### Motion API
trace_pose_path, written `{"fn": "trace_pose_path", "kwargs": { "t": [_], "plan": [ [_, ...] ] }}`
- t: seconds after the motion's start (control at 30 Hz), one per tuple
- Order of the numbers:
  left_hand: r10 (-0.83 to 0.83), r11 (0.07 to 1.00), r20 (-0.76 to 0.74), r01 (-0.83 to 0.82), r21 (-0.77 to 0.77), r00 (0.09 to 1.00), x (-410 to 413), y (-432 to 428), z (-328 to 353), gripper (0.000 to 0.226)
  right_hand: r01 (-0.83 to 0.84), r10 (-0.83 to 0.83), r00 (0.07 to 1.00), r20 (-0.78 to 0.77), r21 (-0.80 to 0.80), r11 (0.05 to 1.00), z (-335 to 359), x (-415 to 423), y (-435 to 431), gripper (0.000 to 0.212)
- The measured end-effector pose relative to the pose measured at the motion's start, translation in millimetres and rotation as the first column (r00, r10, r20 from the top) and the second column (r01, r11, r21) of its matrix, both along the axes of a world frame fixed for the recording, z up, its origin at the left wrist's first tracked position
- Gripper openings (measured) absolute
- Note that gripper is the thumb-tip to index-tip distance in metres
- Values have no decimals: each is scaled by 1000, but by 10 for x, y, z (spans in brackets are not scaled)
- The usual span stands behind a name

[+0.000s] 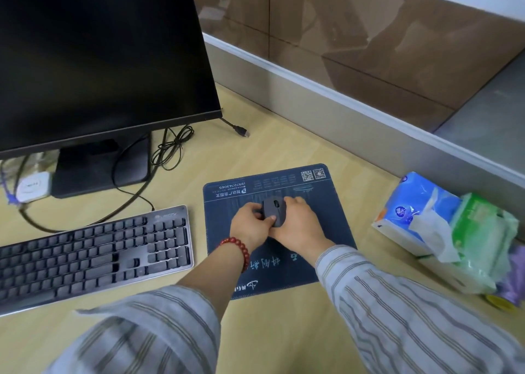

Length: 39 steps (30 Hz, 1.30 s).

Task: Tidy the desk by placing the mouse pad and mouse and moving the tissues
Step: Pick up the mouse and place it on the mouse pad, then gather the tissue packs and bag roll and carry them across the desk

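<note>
A dark blue mouse pad [326,203] with white print lies flat on the wooden desk, right of the keyboard. On its middle sits a dark grey mouse [273,206]. My left hand [250,223] grips the mouse from the left, thumb on its near edge. My right hand [298,223] holds it from the right. A blue tissue pack [412,209] with a sheet sticking out lies at the right, against the partition. Beside it is a green tissue pack [480,231].
A black monitor [99,55] stands at the back left on its base, with cables [170,149] trailing behind. A grey keyboard [93,248] lies at the left. A glass partition [355,106] bounds the desk on the right. A purple and yellow item [508,291] sits near the tissues.
</note>
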<state>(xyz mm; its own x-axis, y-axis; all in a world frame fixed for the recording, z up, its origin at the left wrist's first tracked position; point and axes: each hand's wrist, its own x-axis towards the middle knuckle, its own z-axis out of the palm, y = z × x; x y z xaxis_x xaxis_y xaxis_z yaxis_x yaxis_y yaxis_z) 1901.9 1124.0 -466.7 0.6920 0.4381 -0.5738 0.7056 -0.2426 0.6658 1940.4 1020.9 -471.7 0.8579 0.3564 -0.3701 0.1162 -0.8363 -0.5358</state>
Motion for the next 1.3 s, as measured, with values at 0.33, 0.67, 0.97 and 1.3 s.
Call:
{"fn": "trace_pose_path", "kwargs": {
  "t": [0.33, 0.67, 0.97, 1.3],
  "plan": [
    [-23, 999, -33, 24, 23, 999, 3, 60, -50, 37, -38, 38, 999, 3, -33, 999, -64, -14, 40, 62],
    [-30, 998, -35, 32, 62, 999, -20, 84, -31, 46, -14, 13, 1000, -19, -35, 999, -72, -23, 50, 72],
    [40, 999, -21, -40, 15, 999, 23, 204, 190, 50, -24, 24, 1000, -7, -11, 1000, 107, 0, -33, 85],
    [-215, 972, 196, 189, 143, 957, 261, -393, 778, 33, 124, -139, 982, 127, 117, 985, 826, -47, -710, 51]
  ]
}}
